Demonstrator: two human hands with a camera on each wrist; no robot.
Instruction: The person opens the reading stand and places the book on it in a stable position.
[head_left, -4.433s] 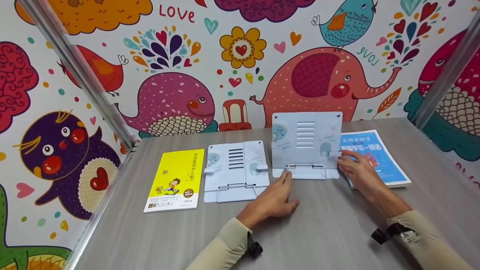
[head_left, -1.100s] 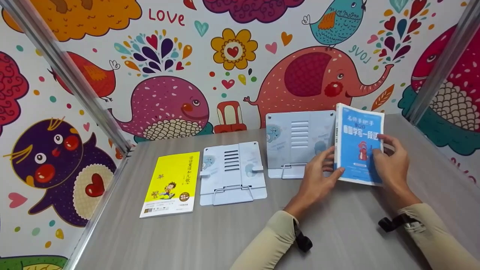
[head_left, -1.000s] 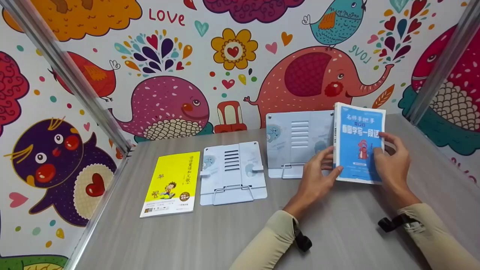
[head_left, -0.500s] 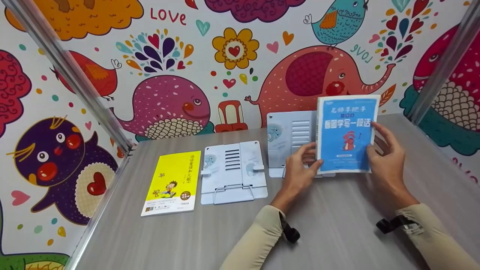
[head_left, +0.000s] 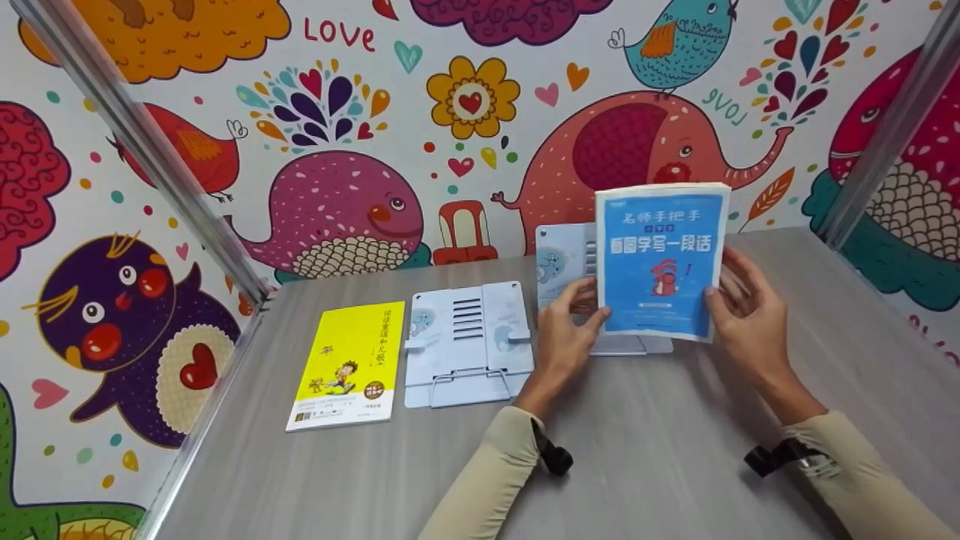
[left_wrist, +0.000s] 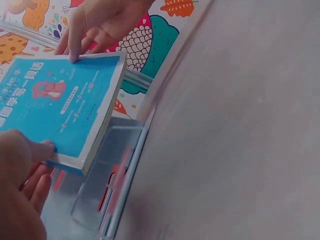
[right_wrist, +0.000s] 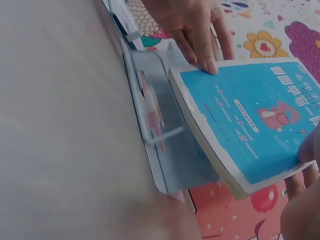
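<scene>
Between my two hands a blue book [head_left: 660, 262] with a white border stands nearly upright, its cover toward me. My left hand [head_left: 566, 334] grips its lower left edge, thumb on the cover. On the opposite edge my right hand [head_left: 754, 330] pinches it, thumb in front and fingers behind. Directly behind is a light blue book stand [head_left: 553, 259], mostly hidden by the book. In the right wrist view a gap shows between the book's lower edge [right_wrist: 210, 150] and the stand's ledge with its wire holder [right_wrist: 172, 134].
A second book stand [head_left: 469, 337] leans back left of my left hand. Farther left a yellow book [head_left: 349, 360] lies flat on the grey table [head_left: 637, 465]. A patterned wall [head_left: 480, 172] closes off the back, with metal frame posts [head_left: 150, 142] at the corners.
The blue book, first lying right of the farther stand, was picked up, turned to face me and carried left in both hands. It now covers most of that stand.
</scene>
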